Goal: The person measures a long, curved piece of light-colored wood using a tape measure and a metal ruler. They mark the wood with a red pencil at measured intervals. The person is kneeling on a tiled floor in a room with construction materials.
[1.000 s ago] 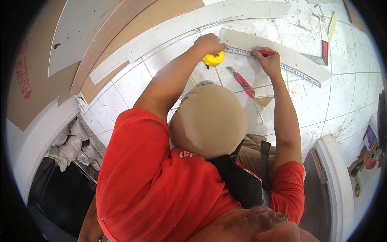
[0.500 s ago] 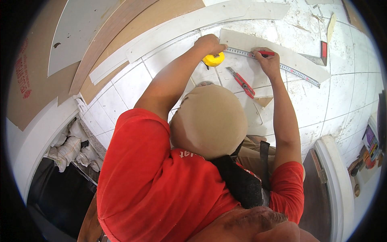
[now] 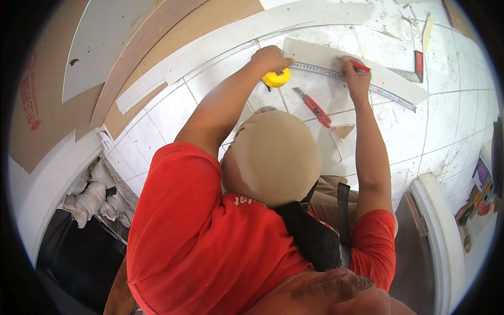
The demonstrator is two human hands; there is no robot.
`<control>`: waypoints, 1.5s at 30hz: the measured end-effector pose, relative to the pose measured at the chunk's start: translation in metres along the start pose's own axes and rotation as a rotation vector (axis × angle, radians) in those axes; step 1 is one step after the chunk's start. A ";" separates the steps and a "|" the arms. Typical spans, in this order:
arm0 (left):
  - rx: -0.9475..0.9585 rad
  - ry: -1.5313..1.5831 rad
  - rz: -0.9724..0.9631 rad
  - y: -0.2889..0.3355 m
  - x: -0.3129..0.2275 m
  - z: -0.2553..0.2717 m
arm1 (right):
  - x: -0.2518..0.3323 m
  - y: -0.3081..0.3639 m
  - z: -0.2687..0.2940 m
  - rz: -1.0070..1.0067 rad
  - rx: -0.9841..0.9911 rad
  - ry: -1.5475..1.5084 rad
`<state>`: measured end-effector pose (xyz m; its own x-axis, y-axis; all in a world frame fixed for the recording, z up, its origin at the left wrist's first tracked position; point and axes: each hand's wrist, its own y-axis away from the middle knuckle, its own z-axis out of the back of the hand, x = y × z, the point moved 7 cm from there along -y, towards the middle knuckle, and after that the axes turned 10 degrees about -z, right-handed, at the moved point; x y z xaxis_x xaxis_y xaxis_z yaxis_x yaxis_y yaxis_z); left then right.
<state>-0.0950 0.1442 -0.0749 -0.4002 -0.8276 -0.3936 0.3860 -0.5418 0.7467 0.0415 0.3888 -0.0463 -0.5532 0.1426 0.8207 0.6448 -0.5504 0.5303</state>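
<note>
On the tiled floor lies a pale grey flat strip (image 3: 312, 54). The drawn-out blade of a yellow tape measure (image 3: 276, 79) runs along its near edge, out to its right end. My left hand (image 3: 270, 58) is closed on the tape measure at the strip's left end, thumb by the blade. Between the fingers of my right hand (image 3: 358, 80) is a slim red pen (image 3: 360, 66), held over the strip and blade; its tip is hard to make out. Nearer to me rests a red utility knife (image 3: 315, 107) with its blade pointing up and left.
Past the strip's right part lies a square with a red handle (image 3: 418, 64). A small brown offcut (image 3: 344, 131) is right of the knife. Long pale strips (image 3: 231, 44) and large brown boards (image 3: 50, 89) lie to the left and far side. My bent knee (image 3: 273, 157) rises centrally.
My right hand has slid a little to the right along the tape, and the pen now tilts differently. My left hand stays at the tape measure, nearly unmoved.
</note>
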 end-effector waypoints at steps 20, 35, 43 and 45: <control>0.024 -0.015 0.004 0.000 0.000 0.004 | -0.060 0.004 0.177 -0.167 -0.627 -0.197; 0.019 0.030 0.036 0.002 0.000 0.004 | -0.109 0.032 0.213 -0.490 -0.596 -0.631; -0.004 0.034 -0.001 0.007 -0.005 0.008 | -0.113 0.021 0.209 -0.438 -0.514 -0.622; -0.025 0.026 -0.003 0.007 -0.006 0.010 | -0.114 0.020 0.211 -0.438 -0.512 -0.613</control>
<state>-0.0982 0.1468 -0.0623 -0.3803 -0.8290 -0.4100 0.4051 -0.5478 0.7320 0.2286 0.5356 -0.0841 -0.2220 0.7568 0.6148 0.0493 -0.6210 0.7823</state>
